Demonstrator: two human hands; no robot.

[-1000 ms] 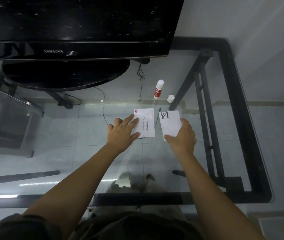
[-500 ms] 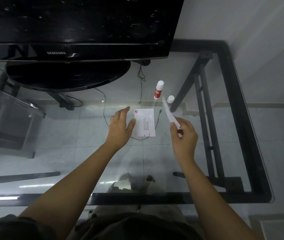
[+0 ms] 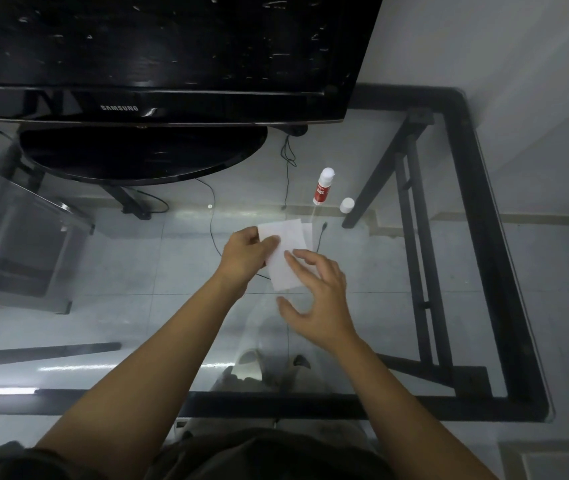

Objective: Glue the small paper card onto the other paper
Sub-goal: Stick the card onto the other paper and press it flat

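Observation:
A small white paper card (image 3: 285, 263) lies blank side up, tilted, over the other paper (image 3: 308, 233), of which only a narrow strip shows at the right edge. My left hand (image 3: 245, 252) pinches the card's upper left corner between thumb and fingers. Spread apart, the fingers of my right hand (image 3: 321, 299) rest their tips on the card's lower right part. A red and white glue stick (image 3: 323, 185) stands uncapped just behind the papers, with its white cap (image 3: 347, 205) beside it to the right.
All of this sits on a glass table top with a black metal frame (image 3: 480, 188). A black TV on an oval stand (image 3: 144, 154) fills the back left. A thin black cable (image 3: 286, 161) runs down toward the papers. My legs and the tiled floor show through the glass.
My right hand turned the card over and carried it left onto the other paper, then let go. My left hand moved from the paper to grip the card's corner.

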